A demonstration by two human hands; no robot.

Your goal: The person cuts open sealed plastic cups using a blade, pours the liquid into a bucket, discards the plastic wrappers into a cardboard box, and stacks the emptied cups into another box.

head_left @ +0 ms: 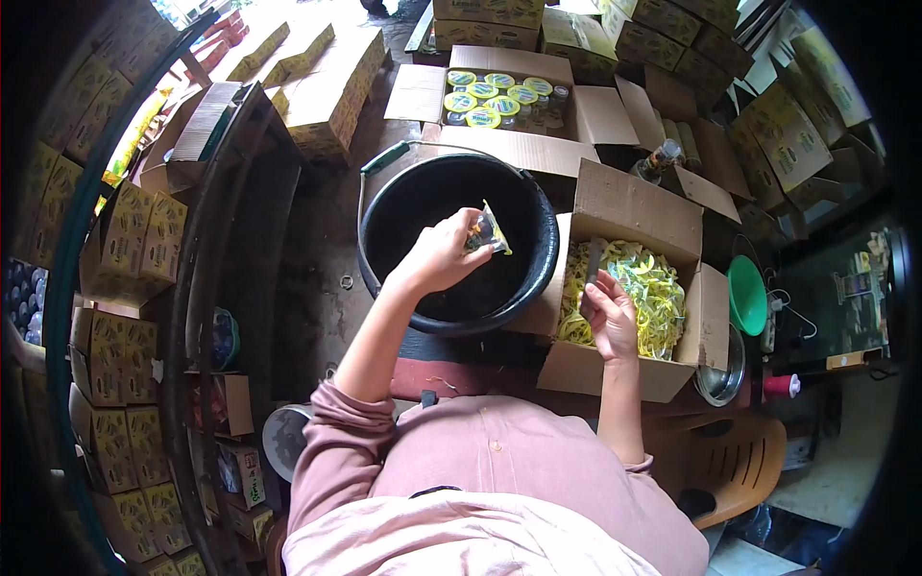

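– Well, the left hand (pixel 447 252) grips what?
– A small packet (pixel 488 230), above the black bucket (pixel 395 209). The right hand (pixel 613 312) pinches a dark flat piece (pixel 592 267), over the near right box (pixel 638 205).

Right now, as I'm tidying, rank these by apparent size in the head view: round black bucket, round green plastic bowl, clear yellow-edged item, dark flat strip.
1. round black bucket
2. green plastic bowl
Unranked: clear yellow-edged item in the left hand and dark flat strip in the right hand; both partly hidden, so unsure.
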